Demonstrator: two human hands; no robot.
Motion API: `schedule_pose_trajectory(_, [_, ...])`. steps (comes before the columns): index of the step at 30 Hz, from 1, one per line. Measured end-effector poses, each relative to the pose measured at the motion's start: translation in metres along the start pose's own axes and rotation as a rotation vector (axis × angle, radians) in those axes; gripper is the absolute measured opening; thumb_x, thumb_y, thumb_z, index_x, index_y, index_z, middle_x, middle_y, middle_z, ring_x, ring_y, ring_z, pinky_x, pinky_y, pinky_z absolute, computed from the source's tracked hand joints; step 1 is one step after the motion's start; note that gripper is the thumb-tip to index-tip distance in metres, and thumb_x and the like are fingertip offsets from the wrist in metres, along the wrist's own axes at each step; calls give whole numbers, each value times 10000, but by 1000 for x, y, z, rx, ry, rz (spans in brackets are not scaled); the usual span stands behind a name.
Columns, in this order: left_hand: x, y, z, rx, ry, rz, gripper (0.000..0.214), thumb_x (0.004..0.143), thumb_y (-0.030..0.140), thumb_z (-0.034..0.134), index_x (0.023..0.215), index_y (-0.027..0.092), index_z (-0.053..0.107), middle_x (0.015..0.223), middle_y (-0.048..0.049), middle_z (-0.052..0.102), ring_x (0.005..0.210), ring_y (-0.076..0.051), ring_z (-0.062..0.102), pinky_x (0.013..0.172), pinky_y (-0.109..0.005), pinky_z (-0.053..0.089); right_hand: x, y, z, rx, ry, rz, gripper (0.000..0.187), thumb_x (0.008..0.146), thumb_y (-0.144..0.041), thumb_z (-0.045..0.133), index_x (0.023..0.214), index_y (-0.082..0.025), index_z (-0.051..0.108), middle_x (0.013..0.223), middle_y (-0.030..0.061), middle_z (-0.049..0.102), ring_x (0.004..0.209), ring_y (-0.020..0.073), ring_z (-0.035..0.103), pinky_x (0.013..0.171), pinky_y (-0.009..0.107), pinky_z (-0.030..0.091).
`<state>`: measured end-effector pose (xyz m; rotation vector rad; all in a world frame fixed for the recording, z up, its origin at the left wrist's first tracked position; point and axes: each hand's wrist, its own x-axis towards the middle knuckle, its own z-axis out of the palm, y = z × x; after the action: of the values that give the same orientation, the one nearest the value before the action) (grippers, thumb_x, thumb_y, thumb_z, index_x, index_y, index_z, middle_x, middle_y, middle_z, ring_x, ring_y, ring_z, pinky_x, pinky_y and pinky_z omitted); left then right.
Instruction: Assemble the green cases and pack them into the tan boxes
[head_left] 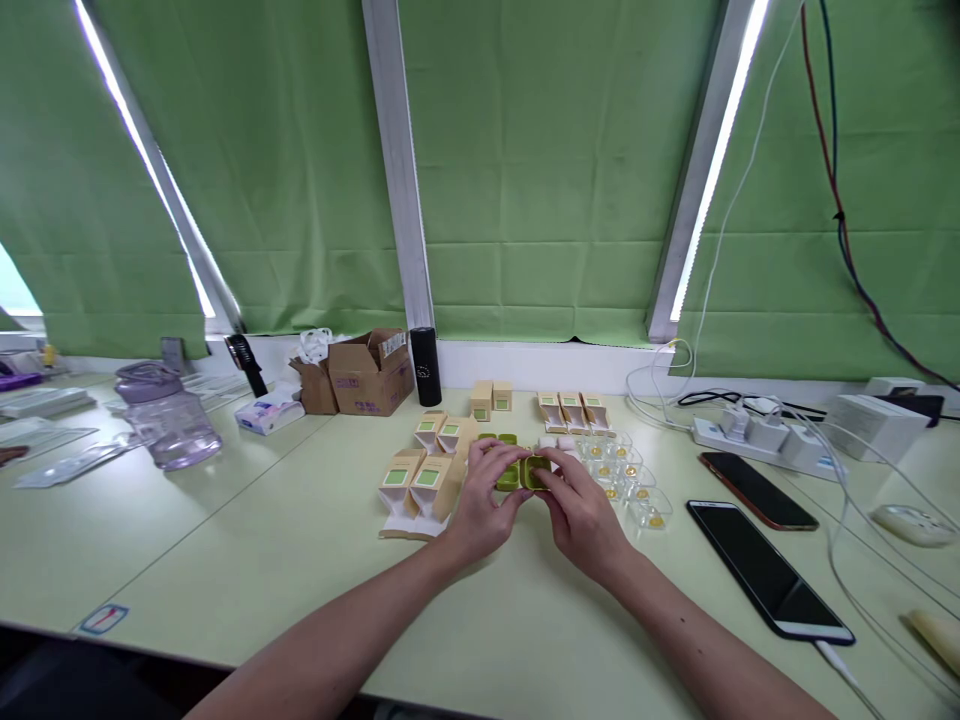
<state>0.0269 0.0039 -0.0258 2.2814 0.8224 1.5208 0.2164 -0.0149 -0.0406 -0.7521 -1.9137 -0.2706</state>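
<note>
My left hand [484,505] and my right hand [581,510] meet over a small green case [523,472] on the pale table, fingers of both pinched around it. Another green case [508,439] lies just behind. To the left stand several open tan cartons with green labels [414,480]. Further cartons [574,411] line up behind. Clear plastic trays with small gold pieces [626,480] lie to the right of my hands.
Two dark phones [765,570] lie at right, one on a white cable. A power strip with chargers [757,432] sits behind them. A brown cardboard box [369,373], a black cylinder [425,366] and a clear purple jug [166,415] stand along the back left.
</note>
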Motion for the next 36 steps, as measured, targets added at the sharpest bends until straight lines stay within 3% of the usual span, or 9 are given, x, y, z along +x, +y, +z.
schedule_pose_trajectory(12, [0,0,-1,1,-12,3,374,935,223,714,1306,259,684,1273,-118,705,1283,-328,496,1099,-566,456,0,0,-2,18,49,14,306,1015,-116,530,1248,-248,678,1321,155,696,1225,301,696,955,485,652])
schedule_pose_trajectory(36, [-1,-1,1,2,7,11,387,925,215,731,1307,267,687,1267,-116,707,1280,-330,490,1096,-560,456,-1,1,1,35,36,13,336,1010,-75,514,1249,-238,686,1363,172,663,1230,303,683,920,477,662])
